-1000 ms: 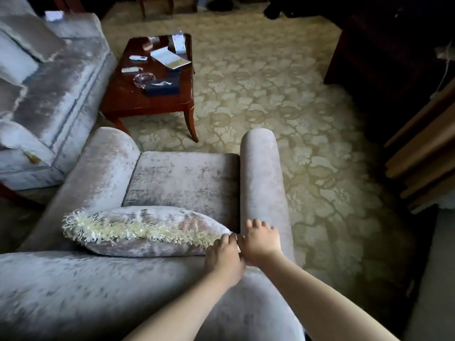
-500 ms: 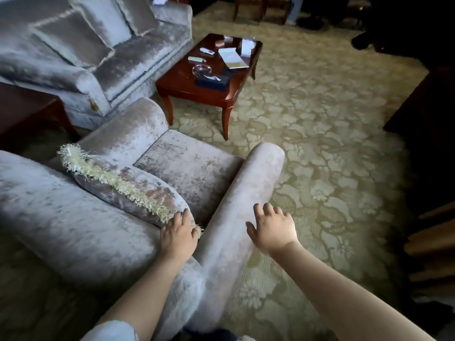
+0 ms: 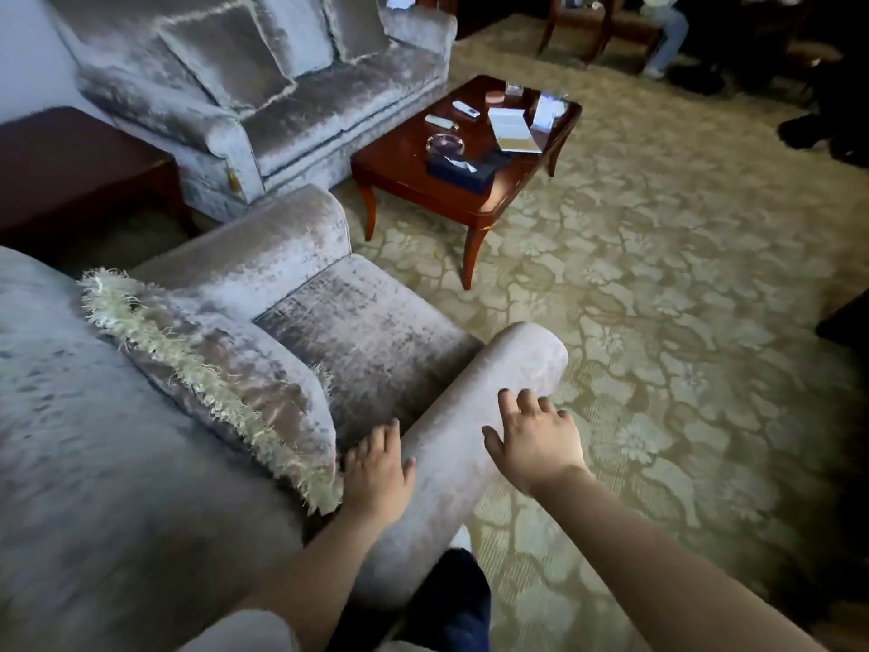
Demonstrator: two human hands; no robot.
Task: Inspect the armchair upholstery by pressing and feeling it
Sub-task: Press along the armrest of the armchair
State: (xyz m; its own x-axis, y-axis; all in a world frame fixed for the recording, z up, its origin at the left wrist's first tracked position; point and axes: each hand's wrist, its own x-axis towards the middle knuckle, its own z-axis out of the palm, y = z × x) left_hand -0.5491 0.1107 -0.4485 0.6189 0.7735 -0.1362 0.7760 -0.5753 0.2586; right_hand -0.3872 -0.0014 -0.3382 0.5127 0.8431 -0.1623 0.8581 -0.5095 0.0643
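In the head view, our left hand [image 3: 376, 468] lies flat on the inner side of the near armrest [image 3: 470, 407]. Our right hand [image 3: 536, 437], fingers spread, is on the outer side. The hands are apart, gripping nothing. We judge the armchair [image 3: 367, 322] heavy, its padding soft, best pressed with flat palms. Its pale velvet looks mottled. It stands at the carpet's [image 3: 658, 322] near left.
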